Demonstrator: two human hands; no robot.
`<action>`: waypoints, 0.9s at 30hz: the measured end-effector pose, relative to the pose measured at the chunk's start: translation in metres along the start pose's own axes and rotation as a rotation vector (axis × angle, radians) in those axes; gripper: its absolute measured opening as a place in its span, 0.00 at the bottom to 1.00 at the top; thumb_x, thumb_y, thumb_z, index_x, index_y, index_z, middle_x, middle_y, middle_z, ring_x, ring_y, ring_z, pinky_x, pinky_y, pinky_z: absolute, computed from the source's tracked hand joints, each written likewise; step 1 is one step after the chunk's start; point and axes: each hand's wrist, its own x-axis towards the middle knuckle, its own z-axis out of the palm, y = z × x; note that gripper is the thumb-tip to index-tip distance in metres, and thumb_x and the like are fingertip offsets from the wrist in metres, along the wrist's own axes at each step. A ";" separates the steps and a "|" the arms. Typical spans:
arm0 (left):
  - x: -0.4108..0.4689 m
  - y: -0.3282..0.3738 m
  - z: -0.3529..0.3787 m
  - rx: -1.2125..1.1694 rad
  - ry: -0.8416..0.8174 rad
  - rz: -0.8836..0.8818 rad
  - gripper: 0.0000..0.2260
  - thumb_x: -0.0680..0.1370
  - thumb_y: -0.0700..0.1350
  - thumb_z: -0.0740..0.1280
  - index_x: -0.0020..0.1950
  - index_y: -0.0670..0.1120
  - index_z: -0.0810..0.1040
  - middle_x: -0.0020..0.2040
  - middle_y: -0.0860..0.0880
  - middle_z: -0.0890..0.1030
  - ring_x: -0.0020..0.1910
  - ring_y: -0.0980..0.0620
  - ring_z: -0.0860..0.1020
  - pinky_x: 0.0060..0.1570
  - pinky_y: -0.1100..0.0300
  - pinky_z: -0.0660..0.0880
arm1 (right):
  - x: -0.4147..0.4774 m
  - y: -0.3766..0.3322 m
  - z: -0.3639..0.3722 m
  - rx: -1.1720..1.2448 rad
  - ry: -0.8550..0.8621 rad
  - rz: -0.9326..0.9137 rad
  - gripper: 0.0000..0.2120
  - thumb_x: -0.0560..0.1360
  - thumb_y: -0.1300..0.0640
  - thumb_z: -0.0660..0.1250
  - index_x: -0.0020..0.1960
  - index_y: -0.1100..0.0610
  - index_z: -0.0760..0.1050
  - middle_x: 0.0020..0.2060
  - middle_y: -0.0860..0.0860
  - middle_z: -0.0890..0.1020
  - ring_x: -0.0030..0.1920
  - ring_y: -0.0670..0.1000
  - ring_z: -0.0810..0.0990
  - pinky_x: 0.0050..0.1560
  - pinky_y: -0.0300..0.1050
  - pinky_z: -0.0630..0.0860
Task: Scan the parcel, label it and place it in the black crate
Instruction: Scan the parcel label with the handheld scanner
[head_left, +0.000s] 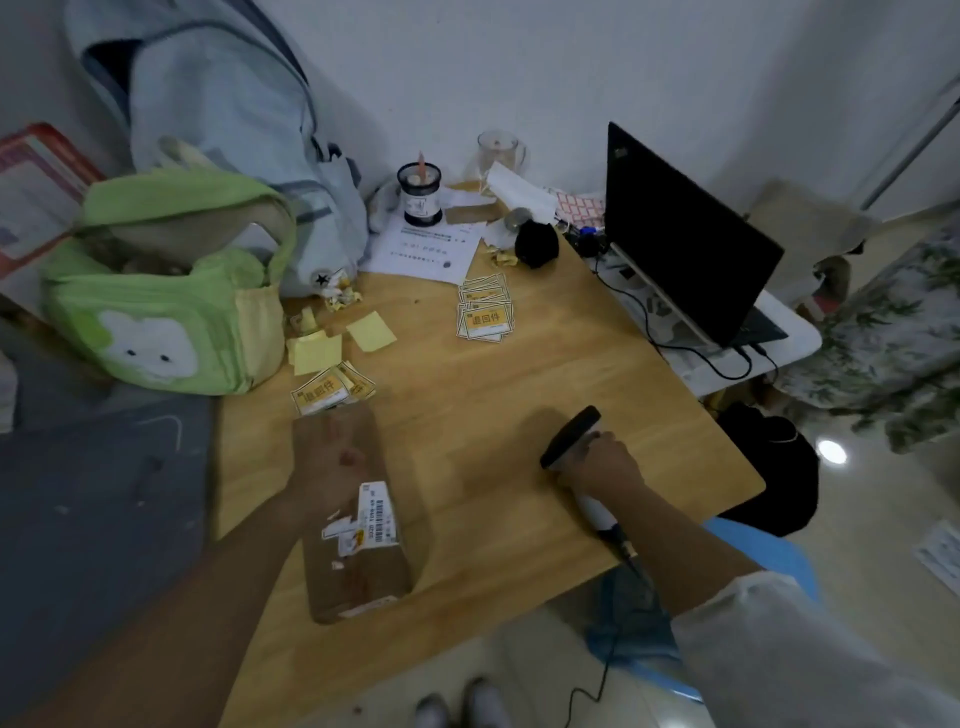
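A long brown cardboard parcel (363, 566) lies on the wooden table (519, 374) near its left front corner, with a white barcode sticker (376, 514) on top. My left hand (332, 462) rests on the parcel's far end and holds it down. My right hand (602, 462) grips a black-and-white barcode scanner (571, 436) to the right of the parcel, its head pointing up and left. Two piles of yellow-and-white labels lie on the table, a near pile (332, 392) just beyond the parcel and a far pile (485, 314). No black crate shows.
A green bag (166, 306) and a pale blue backpack (234, 114) stand at the table's left. Yellow sticky notes (337, 343), papers, a jar (421, 195) and a glass mug (498, 150) crowd the back. An open laptop (685, 244) sits right. The scanner cable hangs off the front edge.
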 end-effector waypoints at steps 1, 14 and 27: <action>0.002 -0.007 0.003 -0.005 0.023 -0.020 0.06 0.75 0.37 0.65 0.38 0.43 0.76 0.35 0.46 0.77 0.35 0.49 0.74 0.34 0.59 0.68 | 0.003 0.004 0.006 0.003 0.020 -0.011 0.36 0.69 0.45 0.68 0.69 0.62 0.60 0.61 0.60 0.72 0.60 0.61 0.74 0.57 0.55 0.76; 0.000 -0.037 0.001 0.017 0.078 0.013 0.10 0.73 0.40 0.67 0.53 0.46 0.82 0.63 0.44 0.77 0.58 0.43 0.76 0.50 0.60 0.68 | -0.008 0.005 0.024 0.113 0.100 -0.191 0.04 0.72 0.57 0.65 0.46 0.55 0.71 0.37 0.51 0.77 0.36 0.51 0.76 0.29 0.42 0.72; -0.035 -0.025 -0.056 -0.177 0.154 -0.014 0.05 0.75 0.44 0.67 0.46 0.43 0.80 0.46 0.46 0.81 0.48 0.45 0.78 0.46 0.56 0.72 | -0.079 -0.098 -0.023 0.263 0.094 -0.565 0.12 0.68 0.66 0.62 0.32 0.55 0.63 0.28 0.51 0.67 0.30 0.49 0.64 0.30 0.42 0.59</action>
